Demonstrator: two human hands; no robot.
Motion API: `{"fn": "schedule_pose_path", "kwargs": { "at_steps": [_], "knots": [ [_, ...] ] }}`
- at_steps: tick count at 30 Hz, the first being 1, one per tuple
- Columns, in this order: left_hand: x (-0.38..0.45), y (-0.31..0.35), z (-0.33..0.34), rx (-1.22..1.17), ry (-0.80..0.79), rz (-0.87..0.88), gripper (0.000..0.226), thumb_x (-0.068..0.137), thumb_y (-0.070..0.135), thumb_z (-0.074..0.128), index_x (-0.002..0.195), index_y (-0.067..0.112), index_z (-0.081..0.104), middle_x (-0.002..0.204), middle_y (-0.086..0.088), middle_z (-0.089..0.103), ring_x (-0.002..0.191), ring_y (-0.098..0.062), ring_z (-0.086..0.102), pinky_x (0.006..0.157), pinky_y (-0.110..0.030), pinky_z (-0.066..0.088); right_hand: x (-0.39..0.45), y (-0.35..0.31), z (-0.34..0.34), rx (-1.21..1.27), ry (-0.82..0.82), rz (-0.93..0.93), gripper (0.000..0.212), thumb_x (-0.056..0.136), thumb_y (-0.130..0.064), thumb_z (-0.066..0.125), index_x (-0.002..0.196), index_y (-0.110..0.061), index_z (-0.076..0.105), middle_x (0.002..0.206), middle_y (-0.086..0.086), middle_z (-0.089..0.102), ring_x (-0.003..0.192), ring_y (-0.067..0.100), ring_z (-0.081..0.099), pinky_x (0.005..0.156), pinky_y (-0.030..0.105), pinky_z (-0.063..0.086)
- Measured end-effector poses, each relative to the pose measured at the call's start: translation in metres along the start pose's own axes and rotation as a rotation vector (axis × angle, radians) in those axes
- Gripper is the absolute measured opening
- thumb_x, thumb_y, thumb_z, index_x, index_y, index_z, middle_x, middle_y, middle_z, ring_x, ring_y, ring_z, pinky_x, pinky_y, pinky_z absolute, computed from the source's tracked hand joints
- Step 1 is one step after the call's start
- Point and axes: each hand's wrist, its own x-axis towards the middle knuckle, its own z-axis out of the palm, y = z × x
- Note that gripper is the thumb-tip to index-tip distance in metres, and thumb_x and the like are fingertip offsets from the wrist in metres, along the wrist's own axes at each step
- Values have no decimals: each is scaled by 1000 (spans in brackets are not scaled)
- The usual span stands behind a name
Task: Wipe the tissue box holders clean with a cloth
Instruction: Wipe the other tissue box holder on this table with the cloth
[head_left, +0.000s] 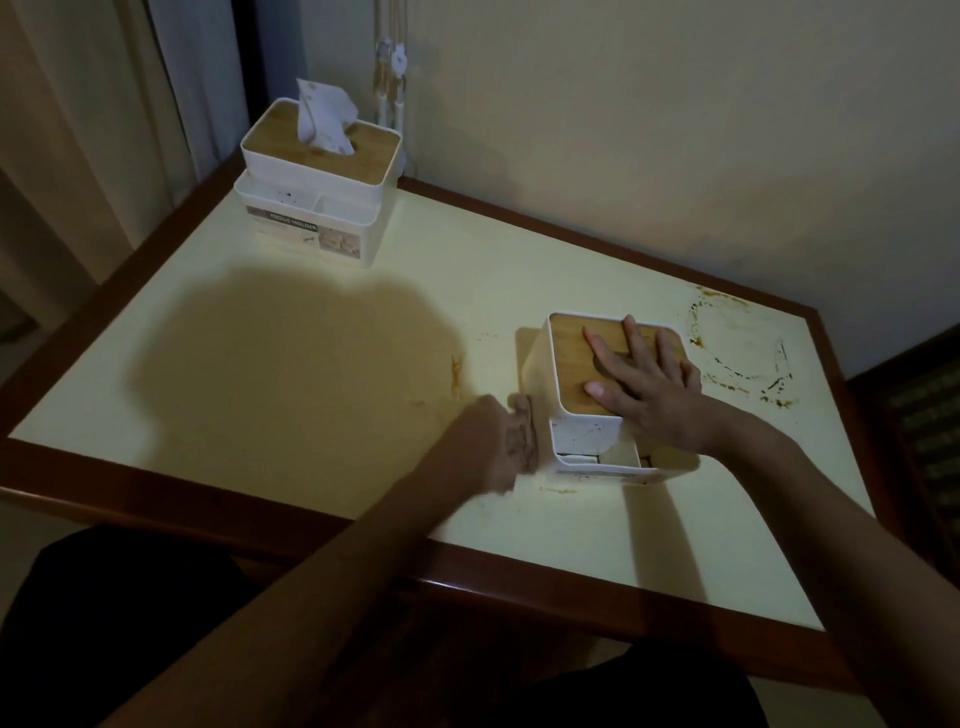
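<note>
Cloth (525, 439) in left grip (496, 447) — beside holder (587, 436)

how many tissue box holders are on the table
2. One tissue box holder stands at the far left corner of the table with a tissue sticking out; the other holder is nearer, under the right hand.

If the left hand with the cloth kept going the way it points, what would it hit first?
Most likely the left side wall of the near tissue box holder: the left hand holds the brown cloth right beside it, though blur hides whether they already touch.
</note>
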Motion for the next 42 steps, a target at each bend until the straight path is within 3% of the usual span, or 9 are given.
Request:
{"fn": "schedule_pose_path", "kwargs": {
  "at_steps": [4, 8, 14, 18, 22, 25, 30, 33, 42],
  "knots": [
    [39, -6, -30, -91, 74, 55, 23, 80, 7, 71, 103, 9, 68, 71, 2, 66, 65, -1, 62, 62, -7, 48, 0, 1, 0, 26, 2, -2, 57, 83, -66, 20, 126, -64, -16, 153, -7, -32, 140, 30, -31, 113, 51, -11],
    [66, -8, -43, 28, 178, 128, 43, 75, 11, 71, 118, 17, 67, 93, -6, 71, 82, -17, 68, 64, -4, 40, 1, 3, 0, 61, -3, -14, 58, 85, -66, 23, 129, -64, -15, 153, -8, -32, 139, 27, -33, 112, 50, -13],
    [19, 0, -15, -81, 236, 172, 12, 78, 2, 61, 68, 8, 64, 64, -9, 65, 51, -18, 63, 52, -26, 53, 1, 4, 1, 87, 17, -8, 56, 92, -62, 29, 134, -62, -9, 153, -10, -31, 140, 25, -32, 112, 48, -14],
    [-29, -7, 18, -82, 159, 174, 23, 84, 8, 68, 107, 3, 67, 94, -4, 55, 65, -13, 64, 60, -24, 54, 0, 7, -4, 131, 18, -35, 59, 90, -61, 33, 139, -60, 0, 155, -12, -26, 141, 21, -29, 113, 47, -14],
    [-53, -7, 19, -145, 65, 166, 27, 76, 17, 77, 103, 19, 73, 101, 2, 65, 83, -10, 66, 72, -29, 57, 4, 11, -19, 109, -27, -19, 60, 90, -59, 39, 141, -57, 8, 158, -9, -18, 144, 24, -20, 116, 55, -3],
    [-48, -6, 2, -413, 214, 45, 20, 75, 14, 79, 93, 20, 73, 85, -3, 70, 61, -5, 67, 56, -17, 53, 7, -2, -24, 95, 11, 60, 59, 91, -62, 34, 145, -49, 15, 160, -2, -6, 146, 29, -8, 115, 58, 5],
    [-26, -13, -39, -596, 489, -42, 28, 82, 12, 70, 109, 21, 69, 102, -3, 71, 89, -11, 67, 72, -20, 55, 5, -37, -4, 127, 154, 219, 100, 81, -73, 42, 152, -18, -2, 160, 0, -8, 147, 29, -4, 113, 59, 7],
    [-22, -16, -51, -605, 478, -40, 33, 85, 13, 67, 118, 16, 67, 109, 0, 68, 97, -8, 64, 70, -11, 48, 5, -37, -8, 104, 136, 229, 104, 78, -74, 46, 152, -19, -3, 160, 1, -8, 147, 29, -4, 113, 60, 9],
    [-28, -23, -40, -652, 403, -48, 40, 84, 11, 68, 123, 19, 64, 117, -2, 65, 106, -12, 60, 87, -28, 51, -2, -50, -12, 21, 55, 100, 83, 86, -49, 53, 151, -36, 2, 160, -8, -8, 147, 28, -4, 111, 61, 3]
  ]
}}
